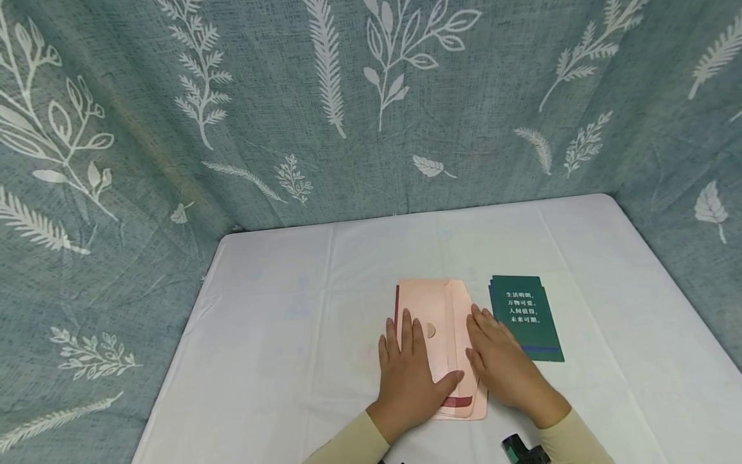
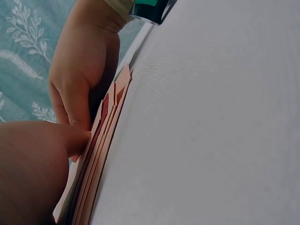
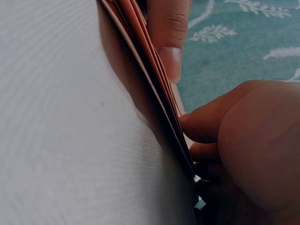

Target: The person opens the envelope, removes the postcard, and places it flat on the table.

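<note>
A stack of pink paper envelopes (image 1: 437, 303) with dark red strips lies on the table, flaps toward the right. Flat across its left part rests my left hand (image 1: 408, 380), fingers spread and thumb reaching to the lower right. My right hand (image 1: 507, 364) touches the stack's right edge with its fingers straight and close together. In the left wrist view the layered edges of the envelopes (image 2: 105, 122) show, slightly fanned, with the left thumb on top. The right wrist view shows the edges (image 3: 145, 65) from the other side, between the right hand (image 3: 258, 140) and the left thumb.
Dark green cards (image 1: 526, 322) with white printed characters lie stacked just right of the right hand. A black and green object (image 1: 524, 451), partly cut off, is near the right wrist. The white-covered table (image 1: 278, 335) is bordered by a leaf-patterned teal curtain (image 1: 348, 174).
</note>
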{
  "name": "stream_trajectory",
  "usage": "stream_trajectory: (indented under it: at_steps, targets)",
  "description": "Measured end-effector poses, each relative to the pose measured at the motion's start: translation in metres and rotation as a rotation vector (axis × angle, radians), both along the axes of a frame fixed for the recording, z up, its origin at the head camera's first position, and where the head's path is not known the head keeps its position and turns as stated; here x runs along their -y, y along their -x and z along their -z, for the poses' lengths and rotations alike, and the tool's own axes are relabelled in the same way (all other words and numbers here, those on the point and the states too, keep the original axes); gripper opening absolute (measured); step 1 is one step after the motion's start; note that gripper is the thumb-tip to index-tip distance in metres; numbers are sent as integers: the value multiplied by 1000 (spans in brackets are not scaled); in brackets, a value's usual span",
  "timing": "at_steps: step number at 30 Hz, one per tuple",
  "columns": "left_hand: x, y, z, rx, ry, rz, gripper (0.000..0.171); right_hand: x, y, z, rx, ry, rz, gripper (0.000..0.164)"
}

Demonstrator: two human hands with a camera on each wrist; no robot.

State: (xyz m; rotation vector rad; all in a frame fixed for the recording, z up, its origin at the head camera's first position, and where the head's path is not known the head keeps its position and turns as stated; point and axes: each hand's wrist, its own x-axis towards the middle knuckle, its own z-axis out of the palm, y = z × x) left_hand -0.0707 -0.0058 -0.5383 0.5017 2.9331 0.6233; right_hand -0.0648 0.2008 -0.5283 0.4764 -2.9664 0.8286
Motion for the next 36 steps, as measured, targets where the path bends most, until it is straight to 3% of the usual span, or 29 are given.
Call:
stream_trajectory:
  at_steps: [12,26,36]
  targets:
    - [2,2,3,-54,-9,24,104,0,-1,1,0,21,-6,58]
    - [6,1,-2,26,-158,6,96,0,-1,1,-6,18,1,58]
    - [8,2,-2,38,-223,9,93,3,1,4,-41,23,15,59]
